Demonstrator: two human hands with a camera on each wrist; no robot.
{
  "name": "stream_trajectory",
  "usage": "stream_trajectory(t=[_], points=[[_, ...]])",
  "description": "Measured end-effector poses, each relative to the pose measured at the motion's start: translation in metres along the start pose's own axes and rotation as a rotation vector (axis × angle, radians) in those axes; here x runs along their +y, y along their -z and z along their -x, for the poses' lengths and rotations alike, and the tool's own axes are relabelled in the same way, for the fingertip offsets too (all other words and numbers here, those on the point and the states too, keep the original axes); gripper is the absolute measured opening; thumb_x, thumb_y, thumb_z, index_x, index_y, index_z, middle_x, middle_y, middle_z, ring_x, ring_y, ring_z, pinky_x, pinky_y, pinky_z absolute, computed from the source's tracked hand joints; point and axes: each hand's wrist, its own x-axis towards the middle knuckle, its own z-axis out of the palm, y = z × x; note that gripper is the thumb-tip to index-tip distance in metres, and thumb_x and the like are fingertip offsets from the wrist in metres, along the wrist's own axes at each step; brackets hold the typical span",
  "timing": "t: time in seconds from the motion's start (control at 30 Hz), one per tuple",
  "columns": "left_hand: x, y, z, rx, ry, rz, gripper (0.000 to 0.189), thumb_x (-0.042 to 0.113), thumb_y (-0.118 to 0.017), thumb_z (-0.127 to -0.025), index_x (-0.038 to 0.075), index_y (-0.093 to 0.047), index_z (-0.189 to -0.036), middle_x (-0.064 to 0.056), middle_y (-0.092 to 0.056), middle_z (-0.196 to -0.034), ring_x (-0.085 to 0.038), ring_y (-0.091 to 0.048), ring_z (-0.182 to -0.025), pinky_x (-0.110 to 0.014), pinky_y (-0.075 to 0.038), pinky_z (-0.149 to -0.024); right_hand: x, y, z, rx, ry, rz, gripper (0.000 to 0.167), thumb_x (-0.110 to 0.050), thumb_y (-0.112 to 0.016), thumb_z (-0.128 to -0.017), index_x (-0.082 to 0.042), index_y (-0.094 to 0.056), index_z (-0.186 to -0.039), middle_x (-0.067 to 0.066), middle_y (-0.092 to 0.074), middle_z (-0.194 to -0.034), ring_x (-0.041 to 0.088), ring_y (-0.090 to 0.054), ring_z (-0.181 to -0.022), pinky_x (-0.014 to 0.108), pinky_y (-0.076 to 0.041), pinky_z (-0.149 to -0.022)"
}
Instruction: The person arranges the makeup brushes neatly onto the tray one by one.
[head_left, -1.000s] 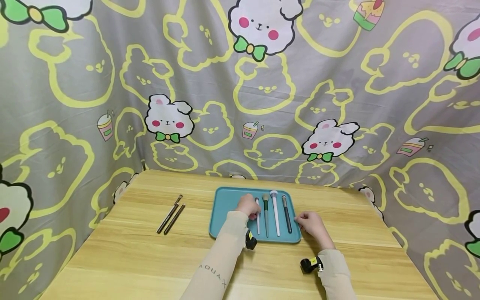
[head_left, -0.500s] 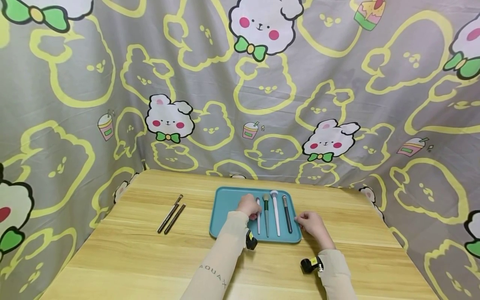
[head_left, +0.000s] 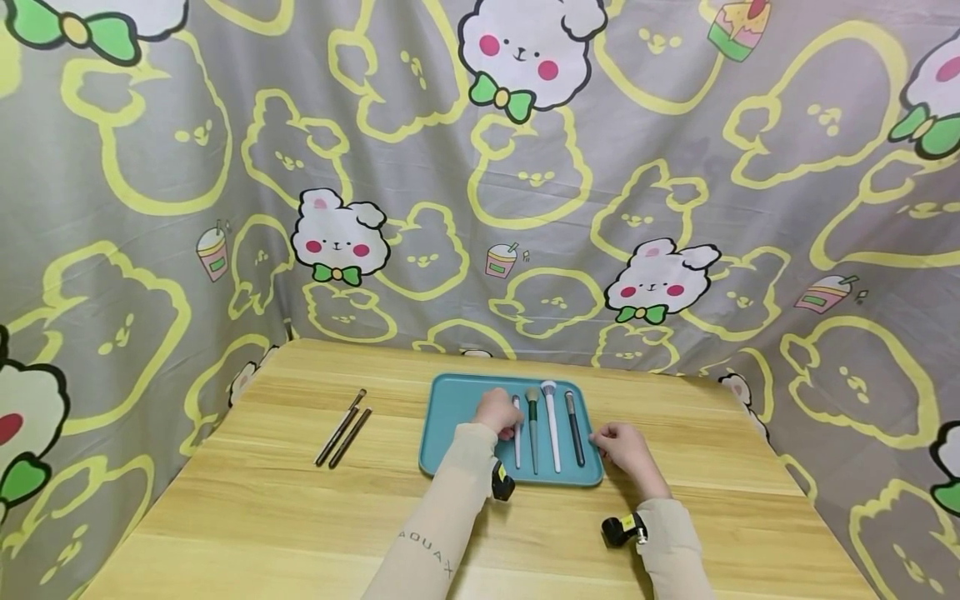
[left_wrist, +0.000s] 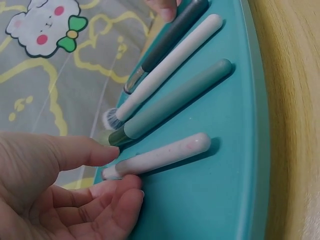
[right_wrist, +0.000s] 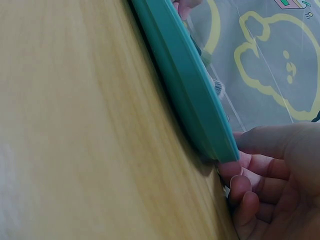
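On the teal tray (head_left: 465,387) lie several makeup brushes side by side. My left hand (head_left: 497,412) is at the leftmost of them, a short white makeup brush (left_wrist: 175,154) with pink flecks, its thumb and forefinger on either side near the bristle end. That brush's handle rests low over the tray floor. To its right come a green makeup brush (head_left: 534,433), a longer white brush (head_left: 552,425) and a dark grey brush (head_left: 575,429). At the tray's right edge my right hand (head_left: 622,446) grips the rim (right_wrist: 227,135), thumb above and fingers below.
Left of the tray, two dark makeup brushes (head_left: 350,437) and a slim one (head_left: 337,433) lie slanted on the wooden table (head_left: 262,517). A grey patterned curtain (head_left: 420,150) hangs round the back and sides.
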Motion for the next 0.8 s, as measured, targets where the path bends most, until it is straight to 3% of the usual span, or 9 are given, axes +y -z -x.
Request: stream_trajectory(t=[0.2, 0.4, 0.53, 0.8], points=[[0.002, 0.002, 0.000, 0.007, 0.007, 0.019, 0.021, 0.007, -0.063, -0.089, -0.003, -0.069, -0.071, -0.008, -0.052, -0.047, -0.020, -0.056, -0.042, -0.029, -0.048, -0.041, 0.001, 0.000, 0.000, -0.002, 0.002, 0.004, 0.020, -0.018, -0.061, -0.095, -0.001, -0.064, -0.084, 0.006, -0.060, -0.069, 0.017, -0.051, -0.060, 0.029, -0.041, -0.055], [0.005, 0.009, 0.002, 0.022, -0.030, -0.001, 0.040, 0.015, -0.056, -0.096, 0.007, -0.056, -0.057, -0.004, -0.045, -0.044, -0.016, -0.044, -0.038, -0.026, -0.036, -0.039, 0.001, 0.000, -0.001, -0.003, 0.007, 0.000, 0.020, -0.017, -0.062, -0.094, 0.000, -0.064, -0.083, 0.006, -0.060, -0.068, 0.017, -0.051, -0.060, 0.029, -0.042, -0.055], [0.008, 0.016, 0.005, 0.036, -0.060, -0.030, 0.048, 0.016, -0.057, -0.096, 0.012, -0.045, -0.049, -0.006, -0.046, -0.045, -0.016, -0.041, -0.038, -0.028, -0.031, -0.041, 0.001, 0.000, -0.001, -0.002, 0.009, -0.003, 0.020, -0.017, -0.062, -0.094, 0.000, -0.064, -0.084, 0.006, -0.060, -0.067, 0.016, -0.051, -0.059, 0.029, -0.043, -0.055], [0.011, 0.039, 0.011, 0.069, -0.097, -0.065, 0.052, 0.019, -0.060, -0.094, 0.018, -0.036, -0.047, 0.005, -0.032, -0.040, -0.012, -0.034, -0.038, -0.028, -0.030, -0.043, 0.001, 0.000, 0.000, 0.008, 0.019, 0.010, 0.019, -0.016, -0.062, -0.093, 0.000, -0.065, -0.083, 0.005, -0.060, -0.067, 0.016, -0.050, -0.057, 0.029, -0.043, -0.054]])
